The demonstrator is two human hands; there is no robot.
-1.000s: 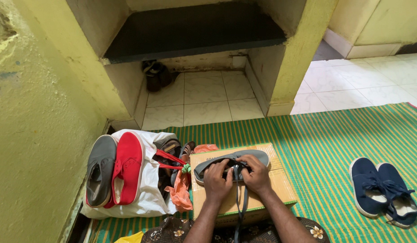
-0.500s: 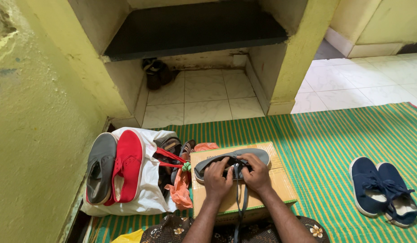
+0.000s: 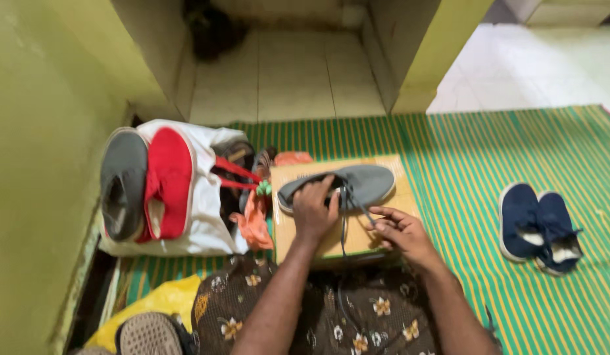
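A grey shoe [image 3: 347, 185] lies on its side across the far part of a flat cardboard box [image 3: 384, 236], which sits on a green striped mat [image 3: 515, 144] right in front of the person's lap. The shoe's middle is hidden under the left hand [image 3: 315, 212], so the lacing area cannot be made out clearly, and the whole picture is a little blurred. That left hand lies palm down on the shoe, fingers curled over its upper edge and clamped on it. A dark lace [image 3: 347, 220] runs from the shoe toward the person; the right hand [image 3: 400, 230] rests on the box just beside the shoe, fingertips pinched together on the lace, wrist bent inward. Both forearms rise from the bottom edge, over a dark flowered garment [image 3: 331, 309] that hides the box's near edge. To the left, touching the box's corner, orange cloth [image 3: 255, 220] spills from a white bag [image 3: 199, 217] with red handles; a grey shoe sole [image 3: 122, 184] and a red shoe [image 3: 167, 181] lie on top of it. A pair of navy shoes [image 3: 541, 227] stands well apart to the right, with bare mat between. A yellow bag [image 3: 157, 306] and another sole [image 3: 147, 335] are cut off at the bottom left. Tiled floor [image 3: 285, 79] opens beyond the mat, between yellow walls.
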